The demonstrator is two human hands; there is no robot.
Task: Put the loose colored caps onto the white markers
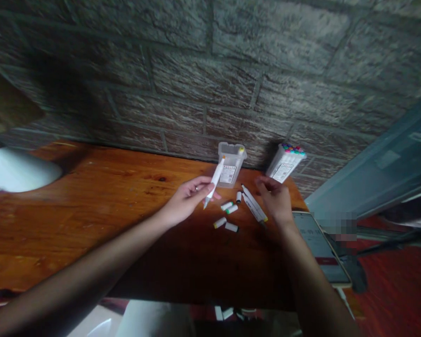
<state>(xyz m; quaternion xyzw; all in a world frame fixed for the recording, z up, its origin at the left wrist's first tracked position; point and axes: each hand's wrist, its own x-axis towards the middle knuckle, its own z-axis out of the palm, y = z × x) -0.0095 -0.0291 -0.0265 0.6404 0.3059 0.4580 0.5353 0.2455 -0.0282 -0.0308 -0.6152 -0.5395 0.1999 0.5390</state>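
Observation:
My left hand [192, 195] holds a white marker [216, 179] at a slant, its orange end up and its lower tip uncapped. Behind the marker stands a clear plastic box [233, 164] with a yellow-ended marker inside. My right hand [275, 196] hovers over the table at the right with its fingers bent together; whether anything is between them is hidden. Just left of it lie white markers [254, 207], one with a yellow end. Several loose caps [232, 209] are scattered between my hands, some green, yellow or dark at the end.
A second box [286, 163], full of colourful markers, stands by the brick wall [182, 84]. At the right table edge lies a tablet [321, 248] with a cable. A white-based lamp [23, 168] stands at the far left of the wooden table [91, 187].

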